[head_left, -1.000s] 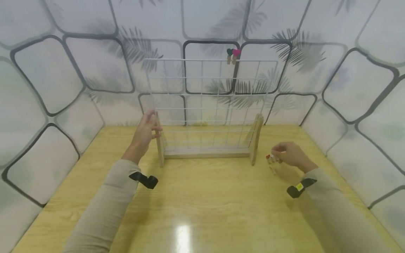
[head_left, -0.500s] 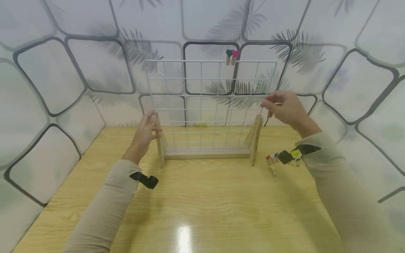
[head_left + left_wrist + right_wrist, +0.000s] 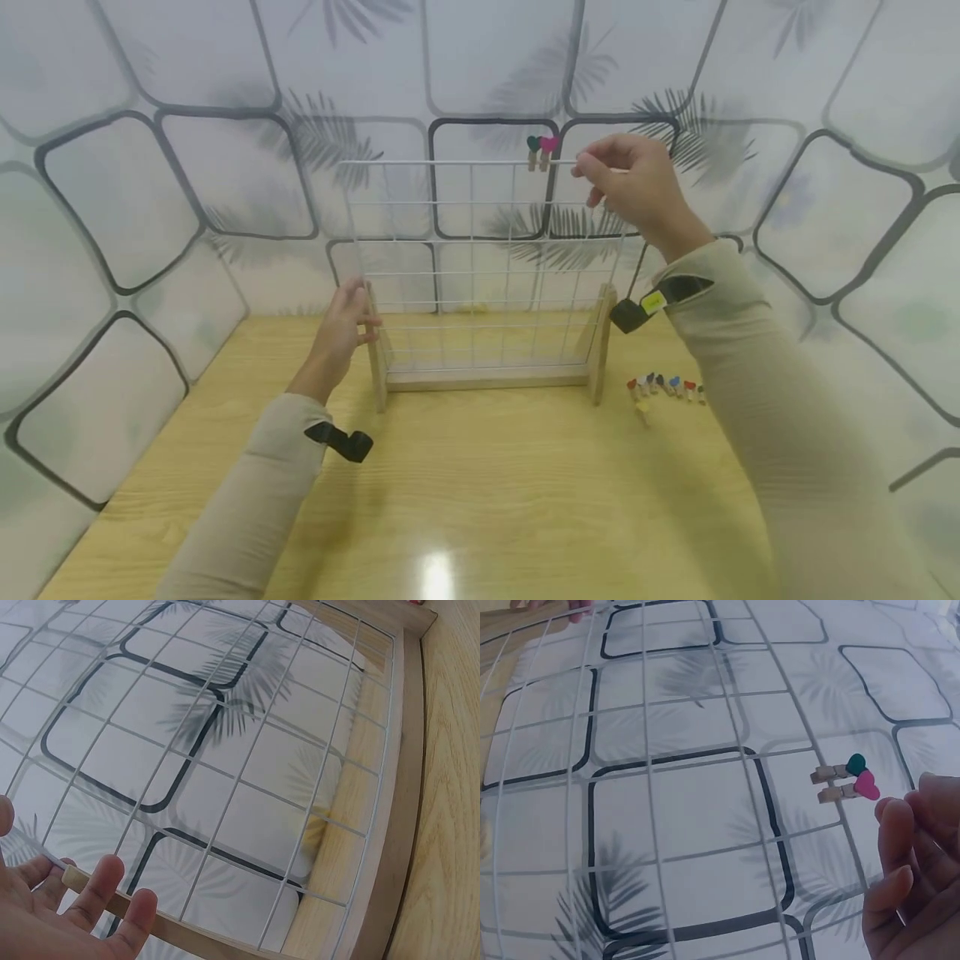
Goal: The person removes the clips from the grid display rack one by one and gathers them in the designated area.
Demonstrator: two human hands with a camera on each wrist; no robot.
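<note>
A white wire grid (image 3: 471,237) stands upright in a wooden base (image 3: 487,381). My left hand (image 3: 341,329) holds the base's left post (image 3: 375,358), its fingers on both sides of the post's top end in the left wrist view. At the grid's top wire, toward the right, my right hand (image 3: 633,179) has thumb and forefinger pinched together; they hide the small clothespin between them. Just left of these fingertips, two mini clothespins sit clipped on the top wire, one with a green heart (image 3: 856,764), the other with a pink heart (image 3: 866,786).
Several heart-topped mini clothespins lie in a row on the wooden table right of the base, among them a blue one (image 3: 675,384) and a red one (image 3: 689,388). A yellow one (image 3: 642,411) lies in front. Patterned walls (image 3: 825,333) surround the table.
My right hand has risen from the row of clothespins on the table, past the right post, to the grid's top wire. The left hand keeps its place on the left post.
</note>
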